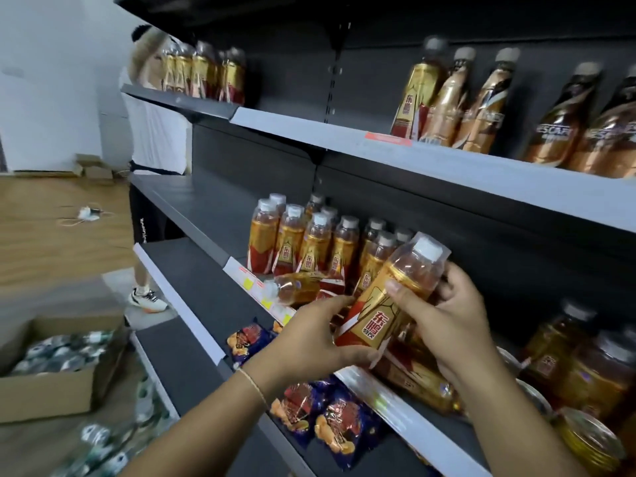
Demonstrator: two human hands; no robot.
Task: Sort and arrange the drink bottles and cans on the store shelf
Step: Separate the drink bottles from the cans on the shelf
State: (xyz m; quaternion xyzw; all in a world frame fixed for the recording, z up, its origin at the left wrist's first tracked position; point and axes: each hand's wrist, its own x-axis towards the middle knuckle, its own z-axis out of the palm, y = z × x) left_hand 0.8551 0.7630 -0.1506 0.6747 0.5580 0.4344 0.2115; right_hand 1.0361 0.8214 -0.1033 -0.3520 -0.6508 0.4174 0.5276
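A gold-and-red drink bottle point(385, 297) with a clear cap cover is tilted in front of the middle shelf point(406, 411). My right hand point(444, 315) grips its upper body, thumb across the front. My left hand point(316, 335) holds its base from below and the left. Behind it, several matching bottles point(309, 242) stand upright in rows. One bottle point(299, 287) lies on its side at the shelf's front edge. Another lies flat point(423, 383) under my right hand.
The upper shelf point(481, 170) carries gold and brown coffee bottles point(550, 122). Snack bags point(327, 414) lie on the lower shelf. Jars and cans point(585, 435) stand at right. A cardboard box of cans point(51, 359) sits on the floor at left. A person point(155, 132) stands at the far end.
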